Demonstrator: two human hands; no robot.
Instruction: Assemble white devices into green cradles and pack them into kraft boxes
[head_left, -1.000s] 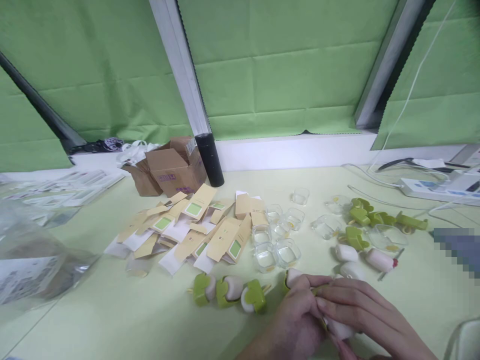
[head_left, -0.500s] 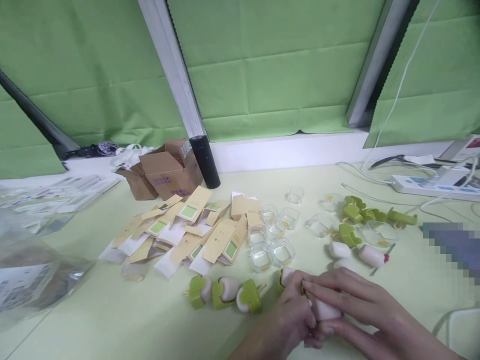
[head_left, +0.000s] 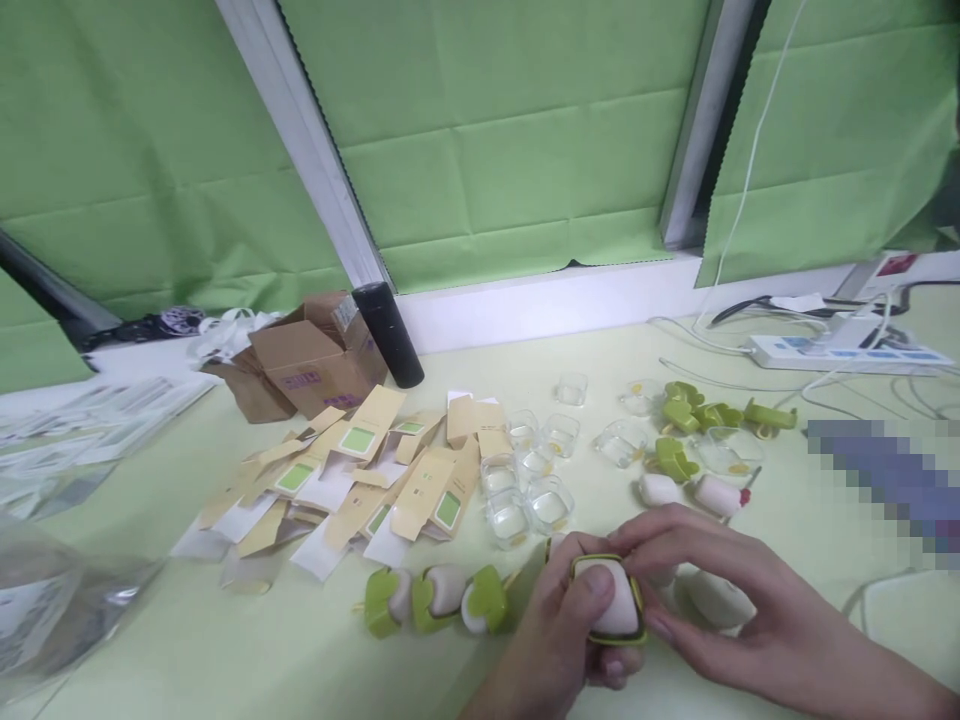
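Observation:
My left hand [head_left: 551,630] is closed round a white rounded block set in a green square-rimmed holder [head_left: 616,600], its thumb pressed on the white face. At the holder's right edge, my right hand [head_left: 742,590] grips with thumb and fingertips. Partly hidden behind the right hand lies another white rounded piece [head_left: 716,598]. To the left of my hands stand several green holders with white blocks in them, such as one green holder [head_left: 381,603] with a small yellowish stick. Beyond the hands are a loose white block [head_left: 660,490] and a pinkish-white block [head_left: 718,495] with a red tip.
Several clear plastic cups [head_left: 550,503] stand mid-table. Left of them lies a pile of unfolded tan cartons [head_left: 352,470]. More green holders [head_left: 682,405] are at the right, near a power strip [head_left: 847,355]. A cardboard box [head_left: 322,360] and black cylinder [head_left: 388,335] stand behind.
The piece in my hands has turned so its white face and green rim now show. My right fingers have spread back from it somewhat. The whole view has swung to the right.

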